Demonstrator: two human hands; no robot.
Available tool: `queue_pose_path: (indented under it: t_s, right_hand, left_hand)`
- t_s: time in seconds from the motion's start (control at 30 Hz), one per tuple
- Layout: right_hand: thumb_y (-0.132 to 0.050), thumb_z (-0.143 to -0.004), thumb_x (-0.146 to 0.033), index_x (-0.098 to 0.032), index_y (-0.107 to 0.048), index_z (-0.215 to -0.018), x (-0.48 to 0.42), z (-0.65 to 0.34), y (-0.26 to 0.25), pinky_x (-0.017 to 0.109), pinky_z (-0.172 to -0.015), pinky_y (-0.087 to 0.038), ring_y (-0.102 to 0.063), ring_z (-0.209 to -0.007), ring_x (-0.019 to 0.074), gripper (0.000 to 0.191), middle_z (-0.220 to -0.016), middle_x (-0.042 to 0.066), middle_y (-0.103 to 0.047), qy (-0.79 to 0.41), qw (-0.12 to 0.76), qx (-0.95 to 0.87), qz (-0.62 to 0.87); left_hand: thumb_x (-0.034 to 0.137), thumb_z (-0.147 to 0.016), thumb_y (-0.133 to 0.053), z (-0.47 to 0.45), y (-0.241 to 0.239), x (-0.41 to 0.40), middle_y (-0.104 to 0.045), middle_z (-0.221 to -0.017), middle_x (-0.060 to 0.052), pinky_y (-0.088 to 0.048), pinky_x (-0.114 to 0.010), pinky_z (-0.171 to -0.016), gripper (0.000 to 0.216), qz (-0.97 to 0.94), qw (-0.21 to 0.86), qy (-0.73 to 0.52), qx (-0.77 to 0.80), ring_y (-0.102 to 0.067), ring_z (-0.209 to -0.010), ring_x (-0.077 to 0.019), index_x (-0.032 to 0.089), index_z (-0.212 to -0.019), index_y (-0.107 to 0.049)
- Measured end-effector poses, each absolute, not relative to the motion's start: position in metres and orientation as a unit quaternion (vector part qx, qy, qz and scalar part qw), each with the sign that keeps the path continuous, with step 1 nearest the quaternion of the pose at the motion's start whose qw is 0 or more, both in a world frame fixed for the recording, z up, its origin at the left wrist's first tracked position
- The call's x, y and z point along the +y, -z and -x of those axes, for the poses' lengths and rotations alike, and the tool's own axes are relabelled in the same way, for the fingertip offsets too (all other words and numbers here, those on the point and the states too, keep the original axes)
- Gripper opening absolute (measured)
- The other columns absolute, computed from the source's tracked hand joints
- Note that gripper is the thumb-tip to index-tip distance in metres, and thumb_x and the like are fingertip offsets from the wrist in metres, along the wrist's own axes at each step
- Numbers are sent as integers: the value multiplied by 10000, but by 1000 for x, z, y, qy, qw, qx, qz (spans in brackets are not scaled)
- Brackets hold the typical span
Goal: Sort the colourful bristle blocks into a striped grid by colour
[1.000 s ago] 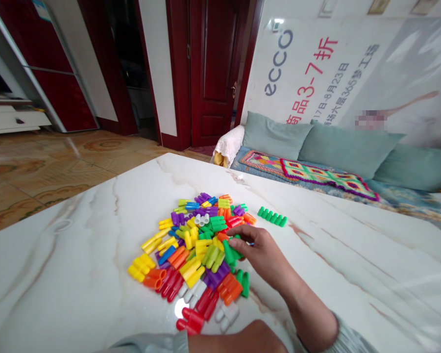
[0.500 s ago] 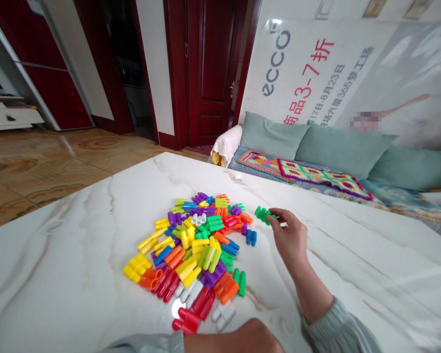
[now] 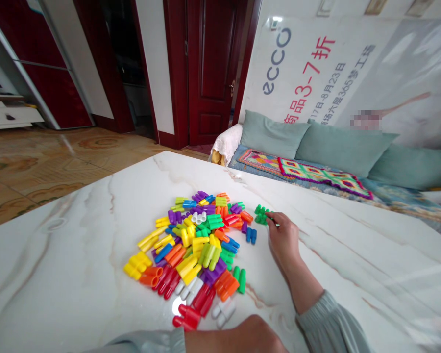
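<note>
My right hand (image 3: 284,235) reaches over the marble-patterned table, thumb and fingertips pinched on a green plastic bullet-shaped building block (image 3: 262,219). Right behind it lies another green block (image 3: 260,209), close enough that I cannot tell whether the two touch. At the bottom edge, my left hand (image 3: 255,333) shows only its back and wrist; its fingers are hidden. To the left of my right hand spreads a heap of similar blocks in several colours, with a yellow block (image 3: 188,269) near its front. A small blue block (image 3: 251,236) sits between the heap and my right hand.
The white table (image 3: 88,255) has a far corner towards the door. Beyond its right side stands a sofa with teal cushions (image 3: 341,147) and a crocheted cover (image 3: 319,176). A dark red door (image 3: 216,73) is at the back, and tiled floor (image 3: 77,162) lies left.
My right hand has moved slightly left and lower, bringing the green block down in front of the other green one. My left hand has barely moved.
</note>
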State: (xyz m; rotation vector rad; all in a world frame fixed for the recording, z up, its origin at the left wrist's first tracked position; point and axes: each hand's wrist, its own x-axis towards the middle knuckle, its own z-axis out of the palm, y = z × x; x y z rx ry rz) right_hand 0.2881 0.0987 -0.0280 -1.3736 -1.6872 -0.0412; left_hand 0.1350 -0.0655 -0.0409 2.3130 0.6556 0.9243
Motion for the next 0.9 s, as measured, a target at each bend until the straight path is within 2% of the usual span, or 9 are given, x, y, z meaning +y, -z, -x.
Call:
queue_pose_path:
  t_s: [0.1,0.27,0.43,0.53,0.63,0.73,0.83,0.9]
  right_hand:
    - [-473,-868,-279,-143,-729,-922,97,-286,28,363,-759,-533,-686,-831,245,295,-937,124,-727,35,473,-686,552]
    - [-499,-877,-268,-160,-714,-942,93,-282,24,358,-708,-534,-663,-794,227,249,-978,103,-696,45,459,-689,560]
    - [-504,-908,-249,-185,-705,-988,87,-276,21,334,-681,-544,-647,-855,211,225,-1070,100,-647,38,492,-689,530]
    - [-512,-937,-255,-209,-697,-998,78,-265,17,351,-751,-551,-654,-917,214,200,-1056,81,-666,18,486,-724,489]
    - [-528,-950,-255,-219,-690,-1015,68,-245,8,375,-830,-539,-650,-967,219,178,-1045,73,-690,-5,474,-760,445]
    - [-555,-933,-233,-222,-669,-1136,62,-219,-6,410,-901,-512,-621,-1045,241,233,-1119,80,-699,-29,419,-818,393]
    - [-578,-872,-152,-236,-612,-1279,63,-195,-19,485,-1025,-438,-535,-1226,283,418,-1287,66,-657,-39,320,-874,364]
    - [-565,-815,-84,-240,-600,-1305,68,-185,-26,523,-1080,-380,-491,-1295,294,515,-1333,50,-636,-48,268,-889,368]
  left_hand:
    - [175,-877,-637,-127,36,-58,-681,-627,21,-513,-236,-557,240,-881,273,-329,205,-650,-633,-158,250,-650,-661]
    - [309,-891,-646,-124,27,-56,-609,-528,36,-465,-217,-514,357,-894,263,-324,164,-585,-519,-116,230,-549,-583]
    - [378,-896,-626,-122,22,-49,-616,-558,31,-422,-227,-578,323,-864,250,-382,211,-582,-530,-99,199,-628,-597]
    - [391,-915,-566,-125,27,-48,-606,-543,8,-392,-221,-555,325,-804,273,-457,265,-568,-518,-97,179,-674,-613]
    - [397,-919,-551,-127,33,-49,-591,-540,6,-382,-218,-540,348,-793,298,-450,284,-540,-511,-94,179,-652,-601]
    - [431,-931,-515,-127,34,-48,-564,-532,13,-370,-223,-533,397,-793,313,-442,278,-515,-506,-92,188,-621,-560]
    - [485,-961,-414,-125,27,-46,-528,-524,5,-351,-244,-520,460,-771,305,-496,257,-492,-499,-100,195,-620,-519]
    - [471,-983,-366,-123,18,-44,-549,-568,-11,-370,-262,-558,447,-750,291,-540,249,-519,-546,-117,196,-676,-539]
